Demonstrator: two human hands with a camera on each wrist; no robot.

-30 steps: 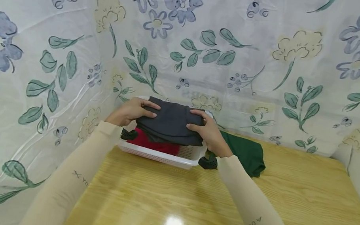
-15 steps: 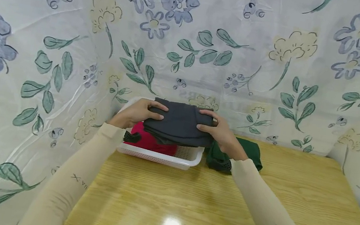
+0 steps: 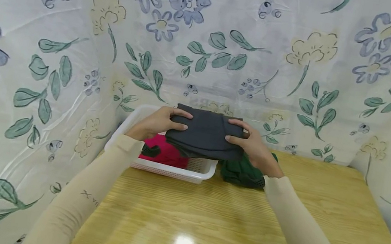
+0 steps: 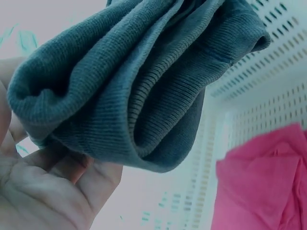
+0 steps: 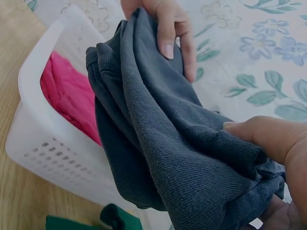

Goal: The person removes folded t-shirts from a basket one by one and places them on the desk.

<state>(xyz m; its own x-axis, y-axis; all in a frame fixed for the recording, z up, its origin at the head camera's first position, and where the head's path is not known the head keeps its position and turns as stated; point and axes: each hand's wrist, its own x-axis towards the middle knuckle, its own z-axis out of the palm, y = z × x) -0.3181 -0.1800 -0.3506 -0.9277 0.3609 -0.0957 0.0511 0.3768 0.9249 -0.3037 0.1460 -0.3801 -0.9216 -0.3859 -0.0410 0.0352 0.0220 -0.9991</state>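
Observation:
A folded dark grey garment (image 3: 207,130) of ribbed cloth hangs above a white perforated basket (image 3: 171,171) in the head view. My left hand (image 3: 160,123) grips its left end, thumb on the front and fingers behind. At its right end my right hand (image 3: 252,145) holds it the same way. Several soft layers of the garment (image 4: 139,91) show edge-on in the left wrist view. In the right wrist view the garment (image 5: 153,129) stretches between both hands. Inside the basket lies a folded red-pink cloth (image 3: 170,152).
A dark green folded cloth (image 3: 239,171) lies on the wooden table (image 3: 180,211) just right of the basket, partly behind my right hand and wrist. Floral-patterned sheeting (image 3: 203,75) rises behind the table and along its left side.
Both hands have carried the grey garment to the right, from over the middle of the basket toward its right rim. More of the basket's left side now shows.

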